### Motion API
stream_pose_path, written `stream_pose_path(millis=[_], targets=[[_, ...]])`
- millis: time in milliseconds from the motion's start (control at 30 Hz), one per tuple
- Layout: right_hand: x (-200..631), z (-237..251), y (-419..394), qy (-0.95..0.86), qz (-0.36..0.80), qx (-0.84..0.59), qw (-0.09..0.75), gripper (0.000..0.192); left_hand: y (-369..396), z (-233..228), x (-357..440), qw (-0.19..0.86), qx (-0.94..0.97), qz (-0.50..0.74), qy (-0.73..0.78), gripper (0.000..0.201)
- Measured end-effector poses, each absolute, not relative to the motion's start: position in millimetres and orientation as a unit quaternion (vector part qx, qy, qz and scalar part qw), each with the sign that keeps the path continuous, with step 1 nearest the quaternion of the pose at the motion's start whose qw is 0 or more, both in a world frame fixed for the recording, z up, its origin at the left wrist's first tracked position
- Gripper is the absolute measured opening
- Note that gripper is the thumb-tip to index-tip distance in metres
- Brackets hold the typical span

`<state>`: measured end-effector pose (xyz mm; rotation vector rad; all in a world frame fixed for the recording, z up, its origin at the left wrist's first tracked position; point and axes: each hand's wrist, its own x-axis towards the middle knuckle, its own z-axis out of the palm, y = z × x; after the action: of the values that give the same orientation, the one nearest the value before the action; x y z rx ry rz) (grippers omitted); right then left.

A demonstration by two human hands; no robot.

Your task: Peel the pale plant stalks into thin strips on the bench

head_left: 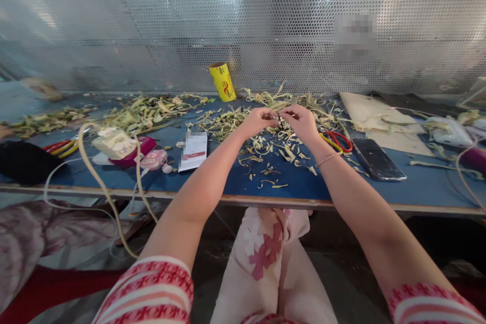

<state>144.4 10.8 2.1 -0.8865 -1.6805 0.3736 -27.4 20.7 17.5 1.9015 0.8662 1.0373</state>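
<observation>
My left hand [261, 119] and my right hand [299, 119] meet over the middle of the blue table, fingertips pinched together. A small dark bit shows between them, too small to name. Below and around both hands spreads a loose heap of dried, pale green plant strips [228, 122], with curled scraps [292, 152] scattered toward the front edge. Beside my right wrist lie scissors [339, 142] with red and yellow handles, their blades hidden. A phone with a lit screen [193, 152] rests left of my left forearm.
A yellow cardboard tube [224, 82] stands tilted at the back against the perforated metal panel [258, 20]. To the right are a dark phone [377, 159] and brown cardboard [368, 116]. Leftward sit another plant heap [144, 114], a pink case [154, 159], cables [91, 172] and another pair of scissors [63, 148].
</observation>
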Motion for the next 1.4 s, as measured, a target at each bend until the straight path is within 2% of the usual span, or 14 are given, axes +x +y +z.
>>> stream_pose_path(millis=[100, 300, 500, 667, 900, 1233, 1400], targets=[[144.0, 2.5, 10.1, -0.715, 0.158, -0.382, 0.564, 0.008, 20.7, 16.7, -26.6, 0.431, 0.729, 0.424, 0.323, 0.029], [142.8, 5.1, 6.4, -0.711, 0.15, -0.382, 0.571, 0.012, 26.0, 9.7, -20.9, 0.577, 0.621, 0.463, 0.259, 0.04], [142.0, 5.1, 4.6, -0.72, 0.159, -0.351, 0.577, 0.015, 26.4, 6.8, -21.4, 0.652, 0.563, 0.452, 0.232, 0.034], [143.0, 5.7, 3.4, -0.729, 0.14, -0.339, 0.577, 0.014, 27.5, 5.4, -22.3, 0.659, 0.555, 0.451, 0.234, 0.024], [150.0, -0.4, 16.7, -0.676, 0.136, -0.389, 0.611, 0.018, 29.6, 2.8, -22.9, 0.65, 0.555, 0.463, 0.236, 0.021], [152.0, -1.7, 20.1, -0.683, 0.118, -0.397, 0.602, 0.019, 34.6, 3.9, -26.4, 0.665, 0.518, 0.486, 0.232, 0.013], [151.7, -1.8, 20.6, -0.68, 0.123, -0.394, 0.605, 0.017, 34.2, 2.4, -26.1, 0.652, 0.527, 0.495, 0.229, 0.016]])
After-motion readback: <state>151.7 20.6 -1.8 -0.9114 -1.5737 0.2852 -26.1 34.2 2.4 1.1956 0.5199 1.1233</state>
